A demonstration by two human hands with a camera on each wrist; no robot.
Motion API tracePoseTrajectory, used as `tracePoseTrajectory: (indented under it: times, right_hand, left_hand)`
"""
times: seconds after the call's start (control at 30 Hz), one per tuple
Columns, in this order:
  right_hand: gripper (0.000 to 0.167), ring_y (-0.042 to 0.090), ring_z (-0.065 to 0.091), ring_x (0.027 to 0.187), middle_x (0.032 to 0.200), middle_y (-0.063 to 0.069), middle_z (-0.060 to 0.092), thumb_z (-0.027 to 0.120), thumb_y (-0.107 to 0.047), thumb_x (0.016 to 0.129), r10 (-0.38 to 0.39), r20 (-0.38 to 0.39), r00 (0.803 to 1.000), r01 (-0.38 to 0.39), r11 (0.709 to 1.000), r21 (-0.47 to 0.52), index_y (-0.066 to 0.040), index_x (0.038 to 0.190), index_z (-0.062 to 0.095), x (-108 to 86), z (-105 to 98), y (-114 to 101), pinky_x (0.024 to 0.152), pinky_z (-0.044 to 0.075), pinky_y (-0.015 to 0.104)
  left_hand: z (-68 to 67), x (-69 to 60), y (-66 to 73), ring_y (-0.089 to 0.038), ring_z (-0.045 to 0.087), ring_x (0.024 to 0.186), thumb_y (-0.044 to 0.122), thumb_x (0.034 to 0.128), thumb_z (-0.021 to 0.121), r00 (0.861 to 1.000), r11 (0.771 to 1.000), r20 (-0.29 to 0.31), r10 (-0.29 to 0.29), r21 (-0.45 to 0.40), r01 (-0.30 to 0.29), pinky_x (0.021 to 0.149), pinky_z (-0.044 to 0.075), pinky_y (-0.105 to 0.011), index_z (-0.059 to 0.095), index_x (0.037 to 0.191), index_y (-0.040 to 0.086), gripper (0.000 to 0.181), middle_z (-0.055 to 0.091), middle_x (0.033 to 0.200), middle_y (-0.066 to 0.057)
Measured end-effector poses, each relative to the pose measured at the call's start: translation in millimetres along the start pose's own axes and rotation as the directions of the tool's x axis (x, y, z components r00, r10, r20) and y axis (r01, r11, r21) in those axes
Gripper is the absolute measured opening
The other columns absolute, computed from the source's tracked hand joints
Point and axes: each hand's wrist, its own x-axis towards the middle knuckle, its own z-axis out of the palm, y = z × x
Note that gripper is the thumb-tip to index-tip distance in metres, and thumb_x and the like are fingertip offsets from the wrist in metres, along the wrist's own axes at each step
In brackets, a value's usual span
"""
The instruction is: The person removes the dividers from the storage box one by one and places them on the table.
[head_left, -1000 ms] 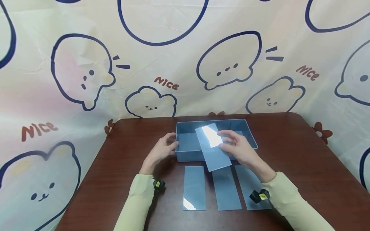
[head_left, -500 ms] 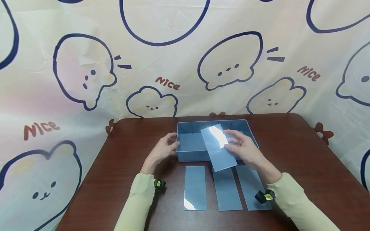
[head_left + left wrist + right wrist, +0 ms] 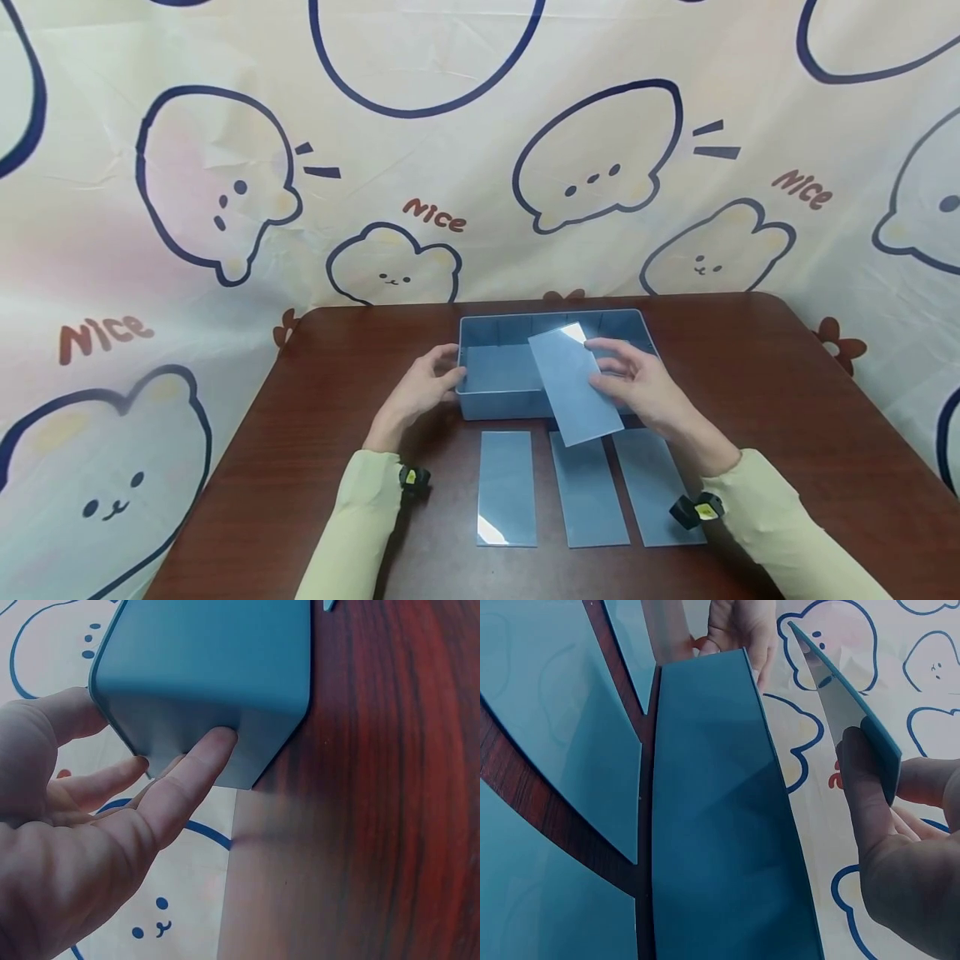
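A shallow blue rectangular box (image 3: pixel 495 406) stands near the back of the table. At its left end my left hand (image 3: pixel 416 387) holds the wall, the thumb at the rim and the fingers (image 3: pixel 187 780) against the outside. Over the box's front right part, my right hand (image 3: pixel 637 383) pinches a flat blue rectangular panel (image 3: pixel 573 387) by its right edge, thumb on the near side. The panel is tilted, and its lower end hangs past the box's front wall. Fingers behind it are partly hidden.
Three similar blue panels lie in a row before the box: left panel (image 3: pixel 506 487), middle panel (image 3: pixel 588 492) and right panel (image 3: pixel 648 483), partly under the right wrist. A patterned cloth (image 3: pixel 480 167) hangs behind the brown table (image 3: pixel 352 358).
The right hand has moved a little to the right with its panel, and the bright reflection on the panel has shrunk. My left hand stays at the box's left end.
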Motion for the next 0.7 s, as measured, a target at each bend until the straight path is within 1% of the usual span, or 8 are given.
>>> tracePoseTrajectory:
  times: [0.2, 0.4, 0.53, 0.7]
  right_hand:
    - [0.058, 0.023, 0.069, 0.106, 0.129, 0.019, 0.062, 0.069, -0.027, 0.092, 0.009, 0.001, 1.0, -0.009, 1.0, -0.006, -0.02, 0.144, 0.045, -1.2, -1.5, -1.1, 0.087, 0.059, 0.042]
    - [0.058, 0.024, 0.068, 0.108, 0.13, 0.018, 0.062, 0.069, -0.031, 0.092, 0.005, -0.013, 1.0, -0.005, 0.999, -0.037, -0.022, 0.144, 0.045, -1.9, -4.4, -2.4, 0.088, 0.059, 0.042]
    - [0.059, 0.024, 0.068, 0.108, 0.132, 0.018, 0.061, 0.069, -0.032, 0.092, 0.011, -0.021, 1.0, -0.011, 0.999, -0.044, -0.021, 0.145, 0.044, -5.6, -7.8, -2.1, 0.087, 0.059, 0.043]
    - [0.062, 0.023, 0.068, 0.107, 0.131, 0.016, 0.062, 0.069, -0.034, 0.091, 0.024, -0.035, 0.999, -0.027, 0.997, -0.068, -0.022, 0.146, 0.042, -11.4, -14.4, -0.7, 0.087, 0.059, 0.041]
  left_hand:
    - [0.0, 0.1, 0.4, -0.03, 0.06, 0.118, 0.028, 0.0972, 0.061, 1.0, 1.0, 0.004, 0.001, -0.004, -0.001, 0.092, 0.056, -0.044, 0.04, 0.148, 0.019, 0.055, 0.052, 0.138, -0.011]
    - [-0.2, -0.8, -0.2, -0.03, 0.06, 0.119, 0.026, 0.0974, 0.06, 1.0, 1.0, -0.003, -0.002, -0.013, 0.002, 0.093, 0.056, -0.045, 0.04, 0.148, 0.019, 0.055, 0.052, 0.139, -0.011]
    - [-0.5, -1.2, -0.2, -0.03, 0.06, 0.119, 0.026, 0.0974, 0.06, 1.0, 1.0, -0.002, -0.001, -0.014, 0.001, 0.093, 0.056, -0.045, 0.039, 0.148, 0.018, 0.055, 0.052, 0.139, -0.011]
    - [-0.3, -1.2, -0.3, -0.031, 0.06, 0.118, 0.026, 0.0974, 0.06, 1.0, 1.0, 0.004, 0.006, -0.01, -0.006, 0.093, 0.056, -0.045, 0.039, 0.148, 0.017, 0.056, 0.052, 0.139, -0.012]
